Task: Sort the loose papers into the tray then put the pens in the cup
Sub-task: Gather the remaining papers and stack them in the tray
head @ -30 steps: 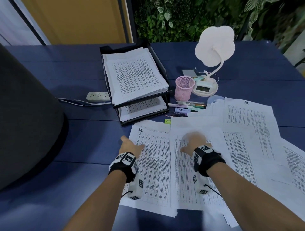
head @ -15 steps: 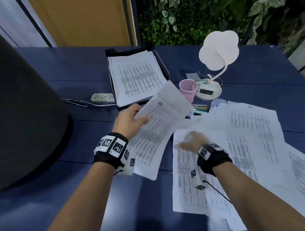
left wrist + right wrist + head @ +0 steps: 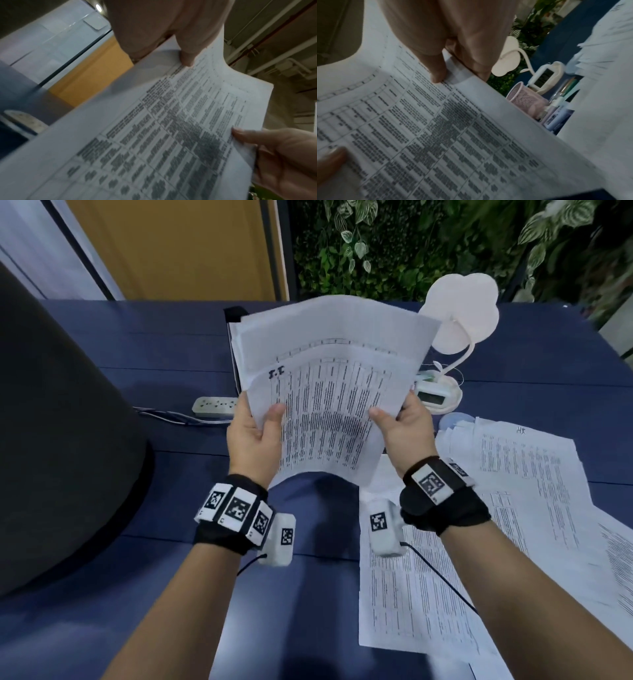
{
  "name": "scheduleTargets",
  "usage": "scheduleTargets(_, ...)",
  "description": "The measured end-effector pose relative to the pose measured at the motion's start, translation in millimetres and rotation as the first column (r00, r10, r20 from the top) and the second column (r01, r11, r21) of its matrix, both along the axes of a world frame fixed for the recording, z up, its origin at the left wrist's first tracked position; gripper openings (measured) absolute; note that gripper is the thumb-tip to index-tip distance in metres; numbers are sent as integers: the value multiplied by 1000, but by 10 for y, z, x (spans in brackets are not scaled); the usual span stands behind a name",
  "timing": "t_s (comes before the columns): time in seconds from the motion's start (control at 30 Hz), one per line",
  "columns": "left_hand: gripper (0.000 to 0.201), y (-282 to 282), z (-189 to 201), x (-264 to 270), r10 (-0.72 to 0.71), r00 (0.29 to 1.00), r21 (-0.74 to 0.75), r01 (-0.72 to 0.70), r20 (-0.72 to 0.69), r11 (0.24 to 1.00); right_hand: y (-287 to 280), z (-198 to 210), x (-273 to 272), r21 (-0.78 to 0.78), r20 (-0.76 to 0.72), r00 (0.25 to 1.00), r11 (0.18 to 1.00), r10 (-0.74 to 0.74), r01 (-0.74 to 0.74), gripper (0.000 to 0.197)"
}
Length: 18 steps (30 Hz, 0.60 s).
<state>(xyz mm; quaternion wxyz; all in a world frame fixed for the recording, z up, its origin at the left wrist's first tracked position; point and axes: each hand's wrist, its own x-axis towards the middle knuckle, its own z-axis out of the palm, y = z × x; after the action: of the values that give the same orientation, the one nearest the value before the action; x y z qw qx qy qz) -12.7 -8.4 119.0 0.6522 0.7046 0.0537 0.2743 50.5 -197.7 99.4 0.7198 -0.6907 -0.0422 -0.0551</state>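
Note:
Both hands hold up a small bundle of printed papers (image 3: 329, 392) in front of me, above the blue table. My left hand (image 3: 255, 433) pinches its left edge, thumb on the printed face (image 3: 186, 58). My right hand (image 3: 399, 426) pinches the right edge the same way (image 3: 438, 73). The raised sheets hide most of the black paper tray (image 3: 233, 314); only its back left corner shows. More loose papers (image 3: 479, 508) lie spread on the table at the right. The pink mesh cup (image 3: 523, 98) and pens (image 3: 556, 106) beside it show only in the right wrist view.
A white flower-shaped desk lamp (image 3: 459, 313) with a clock base stands behind the held sheets. A white power strip (image 3: 214, 407) with its cable lies to the left. A large dark rounded object (image 3: 58, 422) fills the left side. Green foliage lines the far edge.
The left hand lifted a sheet off the table, then the right hand left the spread papers and joined it. The bundle is now raised upright between both hands, covering the tray.

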Motion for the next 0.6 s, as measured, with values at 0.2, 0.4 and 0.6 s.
scheduleTargets(0.2, 34, 1, -299, -82, 59, 990, 9, -59, -130, 998, 84, -195, -122, -92, -63, 998, 996, 3, -9, 31)
scheduleTargets(0.4, 26, 72, -457, -67, 35, 973, -153, -71, -226, 986, 67, -322, -184, -153, -117, 992, 986, 56, -73, 36)
scheduleTargets(0.6, 25, 166, -366, -61, 37, 986, -257, -77, -160, 963, -28, -485, -210, -180, -243, 967, 977, 69, -115, 22)
